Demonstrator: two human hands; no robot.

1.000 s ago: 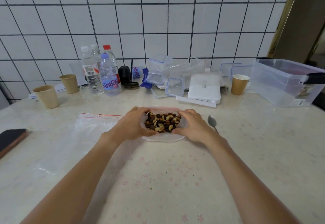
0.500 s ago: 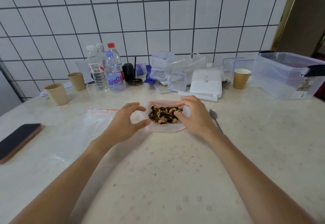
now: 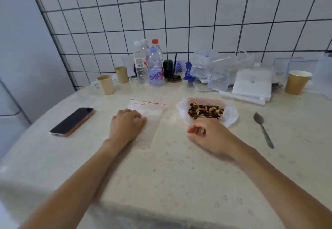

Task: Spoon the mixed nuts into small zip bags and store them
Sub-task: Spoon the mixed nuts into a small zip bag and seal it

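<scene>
Open bag (image 3: 231, 115) holds mixed nuts (image 3: 205, 111); flat zip bag (image 3: 149, 110) seemingly empty.

Clear plastic water bottle with pale purple cap (image 3: 155, 70): blue label, large white lettering, partly readable as "amGn".
Small blue-labelled item behind the black holder (image 3: 178, 66): the same style of lettering, too blurred to read.
White flat box (image 3: 252, 83): small grey logo, unreadable.

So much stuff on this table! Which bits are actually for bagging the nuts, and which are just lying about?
For the job:
mixed nuts in their open bag
zip bag, under the left hand
spoon, untouched, beyond the right hand

Lying about:
phone
water bottles
paper cups
clear plastic boxes
</scene>
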